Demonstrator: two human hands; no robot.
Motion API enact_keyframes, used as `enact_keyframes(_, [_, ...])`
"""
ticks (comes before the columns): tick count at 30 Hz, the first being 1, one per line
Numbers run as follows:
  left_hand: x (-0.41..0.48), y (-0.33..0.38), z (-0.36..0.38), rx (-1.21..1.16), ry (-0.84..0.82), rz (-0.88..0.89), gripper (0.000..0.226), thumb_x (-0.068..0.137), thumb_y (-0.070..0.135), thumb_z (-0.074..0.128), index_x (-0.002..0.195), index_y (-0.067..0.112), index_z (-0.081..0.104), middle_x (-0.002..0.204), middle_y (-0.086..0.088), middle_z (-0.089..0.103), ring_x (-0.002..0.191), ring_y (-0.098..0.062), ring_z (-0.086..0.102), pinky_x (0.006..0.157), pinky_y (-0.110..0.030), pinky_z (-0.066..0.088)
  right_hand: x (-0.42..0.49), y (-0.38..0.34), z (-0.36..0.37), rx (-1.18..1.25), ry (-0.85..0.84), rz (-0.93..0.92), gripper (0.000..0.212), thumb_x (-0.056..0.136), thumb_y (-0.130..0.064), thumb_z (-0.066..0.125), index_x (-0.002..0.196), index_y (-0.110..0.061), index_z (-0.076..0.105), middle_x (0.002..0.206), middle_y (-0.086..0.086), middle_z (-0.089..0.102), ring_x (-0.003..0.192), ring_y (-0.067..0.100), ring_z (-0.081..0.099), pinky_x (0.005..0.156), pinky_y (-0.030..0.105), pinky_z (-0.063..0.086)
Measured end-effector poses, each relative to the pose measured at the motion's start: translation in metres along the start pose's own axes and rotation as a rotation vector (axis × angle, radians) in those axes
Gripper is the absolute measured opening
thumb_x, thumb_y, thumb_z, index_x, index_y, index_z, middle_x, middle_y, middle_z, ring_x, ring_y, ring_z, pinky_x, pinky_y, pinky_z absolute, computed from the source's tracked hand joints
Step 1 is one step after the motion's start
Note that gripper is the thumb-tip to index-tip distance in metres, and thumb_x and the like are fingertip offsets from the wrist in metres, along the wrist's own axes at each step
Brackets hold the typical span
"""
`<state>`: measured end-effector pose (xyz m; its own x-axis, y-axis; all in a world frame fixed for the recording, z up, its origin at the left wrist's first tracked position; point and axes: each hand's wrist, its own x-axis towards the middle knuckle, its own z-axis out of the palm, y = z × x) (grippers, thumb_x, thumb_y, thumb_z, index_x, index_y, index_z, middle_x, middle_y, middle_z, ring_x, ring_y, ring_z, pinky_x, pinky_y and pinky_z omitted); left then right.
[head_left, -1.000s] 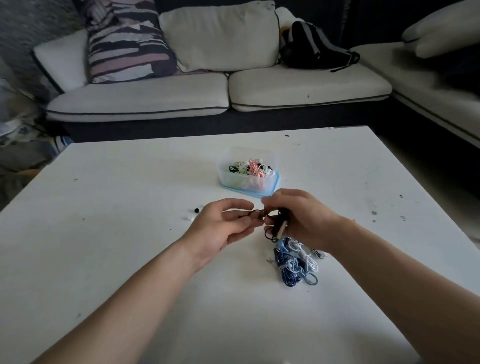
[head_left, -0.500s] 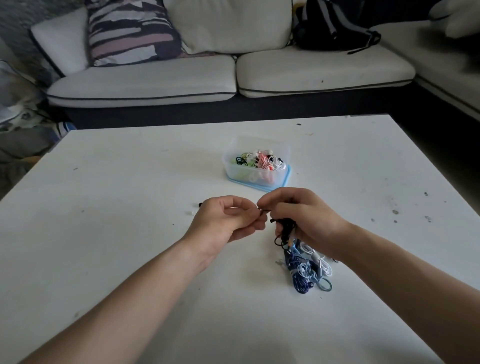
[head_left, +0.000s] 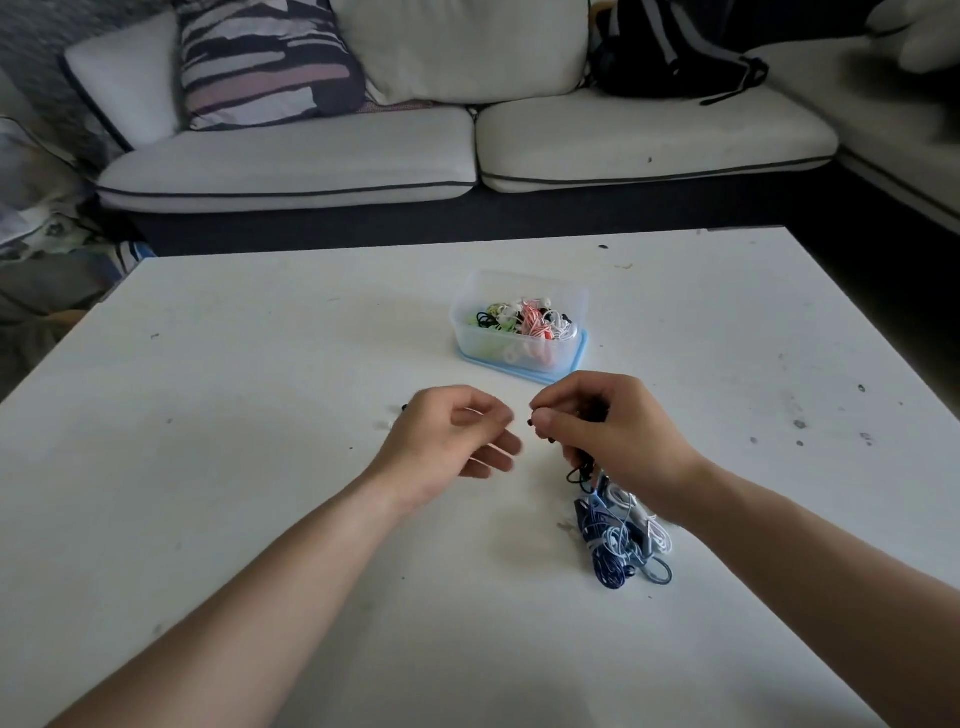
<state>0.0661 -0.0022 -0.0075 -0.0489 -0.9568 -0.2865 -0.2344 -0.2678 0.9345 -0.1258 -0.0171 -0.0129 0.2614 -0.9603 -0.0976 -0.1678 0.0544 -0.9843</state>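
**— From the head camera, what have you got hold of?**
— My right hand is curled tight round a black earphone cable. Thumb and forefinger pinch one end at the top, the rest is bunched in my palm, and a loop hangs out underneath, just above the table.

**— And the other hand?**
— My left hand is just beside the right one, not touching it. The thumb is near the forefinger and the lower fingers are half straightened. It's blurred, so I cannot tell whether a thin strand sits between those fingertips; nothing shows there.

**— Which step is this?**
— I'd say I'm partway through gathering this one cable into a neat bundle. The bundle isn't finished, since a loop dangles loose.

**— Where do the others lie?**
— A pile of blue and white earphones lies on the table right below my right wrist. Further back stands a clear box with more coloured ones inside. Which of the two this cable is bound for, I can't say.

**— What does the next move ask of you?**
— The left hand must close the gap and take the pinched end cleanly. Thin cable springs open easily, so the right needs a firm grip while the dangling loop is tucked in.
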Motion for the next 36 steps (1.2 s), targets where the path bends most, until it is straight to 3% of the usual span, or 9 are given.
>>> enact_keyframes(2, [0.02, -0.017, -0.019, 0.243, 0.208, 0.075, 0.008, 0.092, 0.017, 0.065, 0.086, 0.016, 0.069, 0.077, -0.002, 0.074, 0.065, -0.018, 0.068, 0.063, -0.033, 0.053, 0.003, 0.005, 0.0, 0.047, 0.048, 0.095, 0.004, 0.087, -0.013, 0.075, 0.087, -0.01, 0.073, 0.073, 0.008, 0.071, 0.055, 0.019, 0.054, 0.051, 0.03, 0.045])
enact_keyframes(5, [0.047, -0.04, -0.055, 0.607, 0.476, 0.115, 0.014, 0.087, 0.015, 0.064, 0.083, 0.027, 0.07, 0.085, 0.009, 0.071, 0.078, -0.012, 0.065, 0.07, -0.024, 0.045, 0.006, 0.012, 0.001, 0.135, 0.092, 0.229, 0.008, 0.089, -0.013, 0.073, 0.087, -0.006, 0.072, 0.072, 0.007, 0.07, 0.053, 0.02, 0.052, 0.042, 0.025, 0.041])
enact_keyframes(9, [0.072, -0.058, -0.075, 0.747, 0.446, 0.011, 0.015, 0.087, 0.017, 0.064, 0.092, 0.029, 0.071, 0.093, 0.01, 0.071, 0.089, -0.015, 0.064, 0.077, -0.028, 0.048, 0.006, 0.015, 0.005, 0.207, 0.09, 0.274, 0.007, 0.09, -0.011, 0.071, 0.087, -0.005, 0.071, 0.072, 0.008, 0.069, 0.053, 0.02, 0.052, 0.04, 0.024, 0.04])
enact_keyframes(18, [0.087, -0.062, -0.074, 0.848, 0.358, -0.007, 0.005, 0.081, 0.023, 0.072, 0.077, 0.026, 0.073, 0.08, 0.013, 0.07, 0.086, -0.014, 0.065, 0.083, -0.035, 0.052, 0.005, 0.017, 0.007, 0.234, 0.058, 0.296, 0.008, 0.09, -0.01, 0.071, 0.09, -0.002, 0.072, 0.074, 0.009, 0.069, 0.052, 0.017, 0.052, 0.043, 0.021, 0.042])
enact_keyframes(24, [0.07, -0.041, -0.068, 0.62, 0.414, 0.086, 0.016, 0.084, 0.009, 0.064, 0.087, 0.021, 0.075, 0.087, 0.005, 0.071, 0.079, -0.013, 0.065, 0.073, -0.023, 0.048, 0.007, 0.011, 0.004, 0.283, 0.021, 0.267, 0.006, 0.088, -0.012, 0.074, 0.085, -0.006, 0.073, 0.074, 0.01, 0.069, 0.054, 0.016, 0.052, 0.052, 0.027, 0.046])
enact_keyframes(27, [0.038, -0.014, -0.048, 0.272, 0.339, 0.109, 0.018, 0.085, 0.006, 0.065, 0.094, 0.018, 0.075, 0.087, 0.0, 0.068, 0.078, -0.019, 0.07, 0.068, -0.019, 0.052, 0.004, 0.003, 0.005, 0.309, -0.003, 0.223, 0.005, 0.086, -0.011, 0.076, 0.085, -0.008, 0.072, 0.074, 0.01, 0.068, 0.053, 0.016, 0.05, 0.055, 0.029, 0.046])
enact_keyframes(29, [0.015, 0.001, -0.035, 0.008, 0.247, 0.092, 0.02, 0.083, 0.002, 0.068, 0.094, 0.017, 0.075, 0.086, -0.003, 0.068, 0.082, -0.022, 0.073, 0.076, -0.026, 0.057, 0.0, -0.005, 0.007, 0.331, -0.016, 0.174, 0.004, 0.086, -0.011, 0.074, 0.083, -0.011, 0.072, 0.073, 0.011, 0.067, 0.052, 0.016, 0.049, 0.054, 0.028, 0.046])
enact_keyframes(32, [-0.012, 0.012, -0.016, -0.156, 0.174, 0.037, 0.024, 0.076, 0.001, 0.076, 0.092, 0.018, 0.076, 0.087, 0.0, 0.071, 0.086, -0.019, 0.07, 0.083, -0.032, 0.055, -0.006, -0.016, 0.01, 0.357, -0.048, 0.101, 0.003, 0.083, -0.016, 0.076, 0.081, -0.015, 0.074, 0.073, 0.01, 0.067, 0.052, 0.015, 0.05, 0.058, 0.034, 0.043])
enact_keyframes(36, [-0.032, 0.018, 0.003, -0.336, 0.128, 0.01, 0.022, 0.079, -0.009, 0.07, 0.091, 0.009, 0.075, 0.091, -0.005, 0.075, 0.091, -0.018, 0.071, 0.083, -0.025, 0.055, -0.014, -0.025, 0.012, 0.365, -0.095, 0.046, 0.016, 0.072, -0.027, 0.076, 0.083, -0.016, 0.076, 0.076, 0.01, 0.068, 0.053, 0.015, 0.051, 0.06, 0.037, 0.042])
